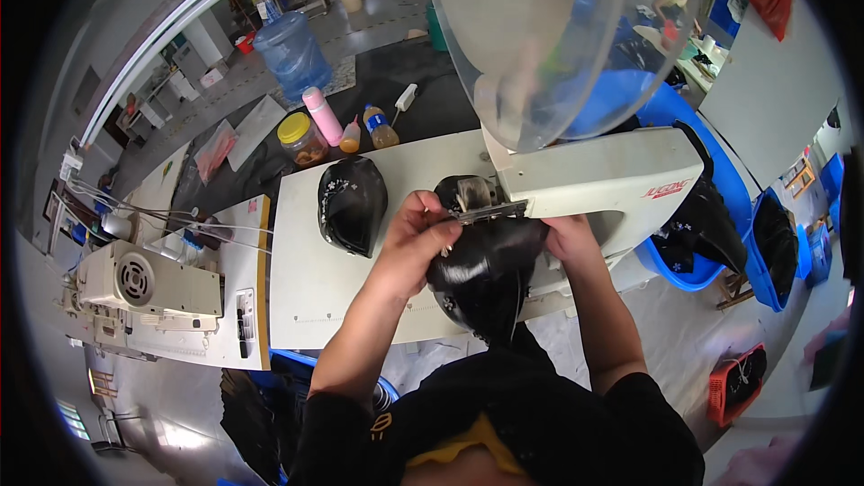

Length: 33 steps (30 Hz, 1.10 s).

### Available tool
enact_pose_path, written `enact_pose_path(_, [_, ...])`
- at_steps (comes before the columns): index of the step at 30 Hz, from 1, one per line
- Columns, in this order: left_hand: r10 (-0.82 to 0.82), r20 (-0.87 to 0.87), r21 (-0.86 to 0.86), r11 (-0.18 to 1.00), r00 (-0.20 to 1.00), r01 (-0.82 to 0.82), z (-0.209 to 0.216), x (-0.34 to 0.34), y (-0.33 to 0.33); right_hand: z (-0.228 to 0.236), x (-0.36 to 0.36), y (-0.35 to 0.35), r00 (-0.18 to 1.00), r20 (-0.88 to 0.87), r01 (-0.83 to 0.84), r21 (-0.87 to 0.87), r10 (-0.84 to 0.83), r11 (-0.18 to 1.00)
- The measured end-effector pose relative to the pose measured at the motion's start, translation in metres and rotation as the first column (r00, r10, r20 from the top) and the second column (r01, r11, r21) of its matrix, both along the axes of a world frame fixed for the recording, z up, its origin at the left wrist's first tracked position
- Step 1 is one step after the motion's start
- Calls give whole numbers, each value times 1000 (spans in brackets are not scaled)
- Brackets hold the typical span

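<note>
A glossy black domed fabric piece [481, 272] hangs at the work end of a white sewing machine [603, 171], its pointed end toward my body. My left hand [421, 238] pinches the upper left edge of this piece between thumb and fingers, close to the machine's dark metal bar [490, 212]. At its right edge, my right hand [570, 236] grips the piece beneath the machine arm; some of those fingertips are hidden. Left of my left hand, another black domed piece [353, 207] with small white flowers lies on the white tabletop [301, 292].
A large clear round cover [558, 45] rises above the machine. Behind the table stand a pink bottle [322, 115], a yellow-lidded jar [301, 139] and a drink bottle [380, 128]. Blue tubs [697, 277] with black pieces stand at right. Another machine [148, 279] is at left.
</note>
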<state>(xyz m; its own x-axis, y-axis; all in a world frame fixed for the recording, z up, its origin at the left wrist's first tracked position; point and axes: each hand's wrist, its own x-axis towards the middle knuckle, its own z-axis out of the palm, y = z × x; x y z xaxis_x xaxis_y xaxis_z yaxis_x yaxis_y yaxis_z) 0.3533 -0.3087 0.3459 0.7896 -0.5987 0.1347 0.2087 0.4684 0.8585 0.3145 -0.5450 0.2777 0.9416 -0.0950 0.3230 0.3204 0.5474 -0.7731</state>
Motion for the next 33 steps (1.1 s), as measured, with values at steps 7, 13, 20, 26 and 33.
enact_pose_path(7, [30,-122,242,970,992,1,7,57,-6,-10,45,-4,989,-148,12,219,21,976])
enact_pose_path(13, [-308,578,684,688,755,-243,64,119,3,-1,137,-16,998,42,57,-287,-47,956])
enact_pose_path(20, [-311,949,232,571,54,-788,52,87,76,27,151,34,899,397,367,-449,-186,814])
enact_pose_path(26, [-491,814,480,271,309,-834,-151,62,158,-43,87,4,997,-71,-2,-452,-34,892])
enact_pose_path(33, [-349,802,478,-112,485,-871,-222,104,149,-45,15,-12,848,-414,158,-398,-331,904])
